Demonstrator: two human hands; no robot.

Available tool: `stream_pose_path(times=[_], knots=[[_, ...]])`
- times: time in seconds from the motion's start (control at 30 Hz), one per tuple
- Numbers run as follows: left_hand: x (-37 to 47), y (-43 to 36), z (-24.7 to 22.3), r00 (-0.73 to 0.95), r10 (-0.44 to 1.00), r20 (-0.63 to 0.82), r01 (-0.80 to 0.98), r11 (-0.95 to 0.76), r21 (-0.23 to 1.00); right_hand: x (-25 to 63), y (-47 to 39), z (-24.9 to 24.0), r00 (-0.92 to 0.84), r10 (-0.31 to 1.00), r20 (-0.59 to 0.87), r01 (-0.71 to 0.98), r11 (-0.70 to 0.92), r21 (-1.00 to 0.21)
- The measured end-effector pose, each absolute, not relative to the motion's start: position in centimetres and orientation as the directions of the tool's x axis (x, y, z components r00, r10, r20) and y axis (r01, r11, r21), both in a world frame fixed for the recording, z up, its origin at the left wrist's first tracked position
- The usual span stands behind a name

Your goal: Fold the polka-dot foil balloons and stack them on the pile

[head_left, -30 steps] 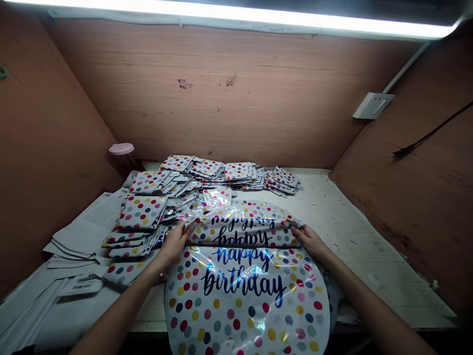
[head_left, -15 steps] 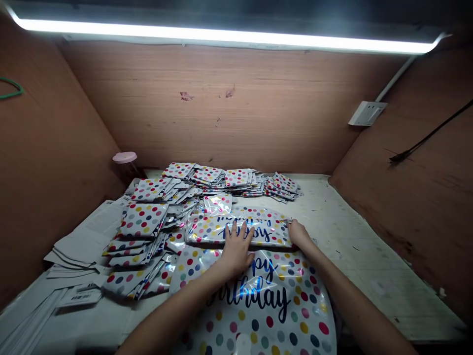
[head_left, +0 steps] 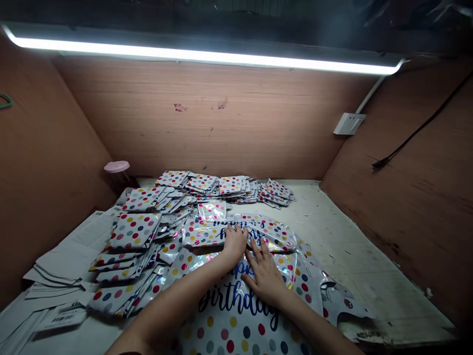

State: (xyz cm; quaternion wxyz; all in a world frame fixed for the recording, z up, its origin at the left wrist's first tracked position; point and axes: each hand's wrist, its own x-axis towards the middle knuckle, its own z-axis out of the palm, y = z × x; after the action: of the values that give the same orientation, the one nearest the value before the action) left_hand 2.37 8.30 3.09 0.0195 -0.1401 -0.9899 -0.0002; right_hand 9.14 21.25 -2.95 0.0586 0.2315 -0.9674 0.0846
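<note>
Both hands (head_left: 248, 259) on dotted balloon (head_left: 229, 330) (lettering partly covered).

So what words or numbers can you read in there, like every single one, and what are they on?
"birthday", on the dotted sheet; the b is partly covered.
"app", above it; the hands cover the rest.
Upside-down writing on the folded part: partly covered, not fully readable.
Barcode label, papers and dark print at lower right: too small or blurred.
</note>
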Motion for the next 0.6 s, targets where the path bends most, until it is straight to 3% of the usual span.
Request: stream_pose_path(times=[0.07, 0.17, 0.33, 0.43, 0.6], knots=[[1.5, 8.1, 5.7, -0.971, 0.223, 0.083, 0.225, 0.974, 0.016, 9.2, 21.3, -2.9, -0.887, -0.439, 0.145, -0.457, 0.879, -0.132], [-1.1, 6.0, 13.2, -0.975, 0.109, 0.193, 0.121, 0.991, 0.052, 9.3, 21.2, -2.9, -0.913, -0.393, 0.113, -0.406, 0.904, -0.136], [-3.8, -0.8, 27.4, -0.821, -0.126, 0.557, -0.054, 0.988, 0.144, 9.1, 21.1, -3.4, -0.927, -0.351, 0.133, -0.364, 0.926, -0.098], [-2.0, -3.3, 29.8, -0.526, -0.079, 0.847, 0.213, 0.952, 0.220, 8.4, 21.0, -3.3, -0.928, -0.351, 0.123, -0.364, 0.926, -0.100], [2.1, -2.1, 24.0, -0.144, 0.086, 0.986, 0.665, 0.746, 0.032, 6.9, 21.0, -1.5, -0.905, -0.330, 0.269, -0.401, 0.873, -0.277]])
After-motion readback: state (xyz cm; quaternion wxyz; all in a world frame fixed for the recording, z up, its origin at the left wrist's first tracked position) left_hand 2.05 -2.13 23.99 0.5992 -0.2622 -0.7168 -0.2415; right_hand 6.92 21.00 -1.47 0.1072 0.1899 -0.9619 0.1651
